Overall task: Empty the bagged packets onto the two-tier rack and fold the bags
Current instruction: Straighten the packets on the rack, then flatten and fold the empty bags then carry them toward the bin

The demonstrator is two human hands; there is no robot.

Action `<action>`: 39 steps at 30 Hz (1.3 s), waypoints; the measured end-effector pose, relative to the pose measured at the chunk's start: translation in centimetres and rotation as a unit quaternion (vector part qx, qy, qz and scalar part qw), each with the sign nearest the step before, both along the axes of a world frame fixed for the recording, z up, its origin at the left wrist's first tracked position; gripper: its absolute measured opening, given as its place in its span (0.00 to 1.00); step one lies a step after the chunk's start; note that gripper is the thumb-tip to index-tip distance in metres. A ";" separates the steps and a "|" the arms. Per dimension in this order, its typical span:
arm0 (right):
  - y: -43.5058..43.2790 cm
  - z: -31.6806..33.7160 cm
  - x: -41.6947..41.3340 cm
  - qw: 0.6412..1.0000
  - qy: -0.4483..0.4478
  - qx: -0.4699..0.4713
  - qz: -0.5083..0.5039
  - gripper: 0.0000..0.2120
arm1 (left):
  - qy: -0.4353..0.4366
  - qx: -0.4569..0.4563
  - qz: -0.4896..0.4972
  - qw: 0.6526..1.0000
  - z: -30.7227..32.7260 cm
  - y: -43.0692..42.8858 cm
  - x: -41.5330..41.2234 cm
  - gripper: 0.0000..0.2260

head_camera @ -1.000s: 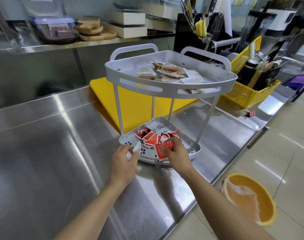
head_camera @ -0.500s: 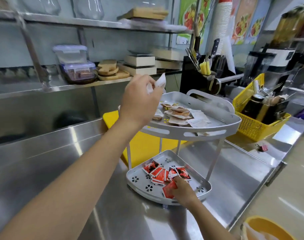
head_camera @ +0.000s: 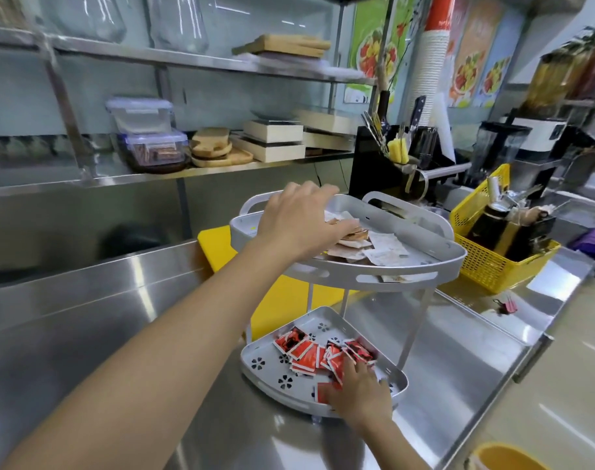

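A grey two-tier rack stands on the steel counter. Its upper tier (head_camera: 374, 279) holds pale and brown packets (head_camera: 384, 252). My left hand (head_camera: 302, 222) lies palm down over that tier, with thumb and fingertips touching the packets; nothing shows in its grip. The lower tier (head_camera: 265, 368) holds several red packets (head_camera: 309, 354). My right hand (head_camera: 360, 388) rests on them with its fingers stretched forward, and one red packet (head_camera: 323, 392) lies partly under it. No bag is visible.
A yellow cutting board (head_camera: 218, 245) lies behind the rack. A yellow basket (head_camera: 486, 266) of utensils stands to the right, with a pink binder clip (head_camera: 506, 305) near it. The counter edge runs along the right, and a yellow bucket (head_camera: 506, 456) stands on the floor below it.
My left hand rose from the lower tier pinching a white packet, then came down onto the upper tier; the packet no longer shows in it. My right hand stayed on the red packets.
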State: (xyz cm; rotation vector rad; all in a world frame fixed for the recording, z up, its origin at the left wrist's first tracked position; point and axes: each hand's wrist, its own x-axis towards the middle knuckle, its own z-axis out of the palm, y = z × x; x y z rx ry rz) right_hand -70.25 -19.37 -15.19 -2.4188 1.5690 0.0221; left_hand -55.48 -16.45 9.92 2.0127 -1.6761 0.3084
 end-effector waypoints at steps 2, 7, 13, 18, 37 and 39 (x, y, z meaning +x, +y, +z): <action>0.4 0.4 0.8 0.998 -0.031 -0.050 0.010 0.32 | 0.005 -0.059 -0.025 0.998 -0.2 2.0 0.7 0.25; 3.0 2.0 4.9 0.978 -0.102 -0.138 0.121 0.32 | 0.038 -0.154 0.005 0.987 -2.5 9.2 3.8 0.24; 9.6 3.2 12.8 0.947 -0.125 -0.100 0.278 0.34 | 0.076 -0.118 0.186 0.972 -7.9 21.3 11.0 0.26; 17.2 3.2 19.6 0.918 -0.114 -0.085 0.370 0.35 | 0.119 -0.036 0.361 0.924 -14.1 34.9 15.8 0.27; 39.5 -1.0 32.1 0.853 -0.044 0.153 0.497 0.34 | 0.277 0.172 0.676 0.661 -29.7 64.4 11.9 0.32; 40.1 -1.5 32.2 0.855 -0.019 0.154 0.496 0.33 | 0.294 0.176 0.678 0.651 -30.4 64.8 11.4 0.32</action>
